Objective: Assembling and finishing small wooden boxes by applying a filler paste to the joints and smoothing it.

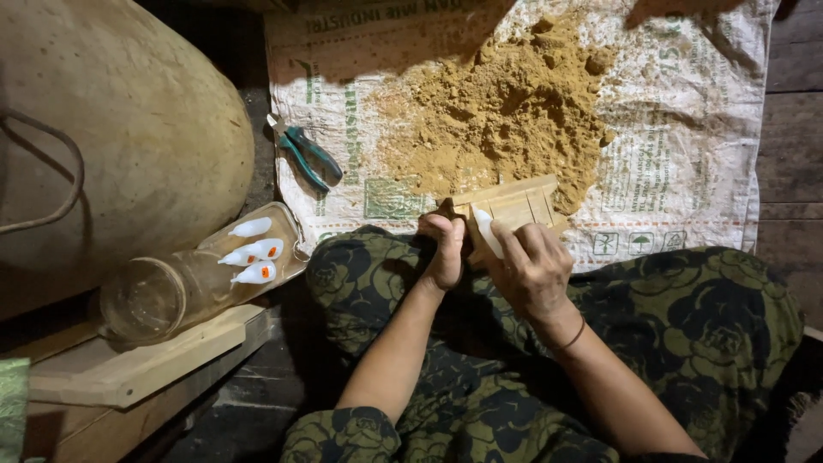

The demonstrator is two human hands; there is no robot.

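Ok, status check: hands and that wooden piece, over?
Left hand grips wooden piece at its end. Right hand presses small white bottle to it. Sawdust pile just beyond; pliers left.

1. Dark wooden plank floor (793,146) — dim, lit from above.
2. A woven printed sack (686,129) lies spread across it, partly in shadow.
3. A large rounded tan vessel (129,129) fills the left side — pale boards (146,360) lie below it.

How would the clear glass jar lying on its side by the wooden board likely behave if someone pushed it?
The glass jar lies on its side, so it would probably roll. Being glass, it looks fragile. It rests on a wooden board near the edge, so it might drop off.
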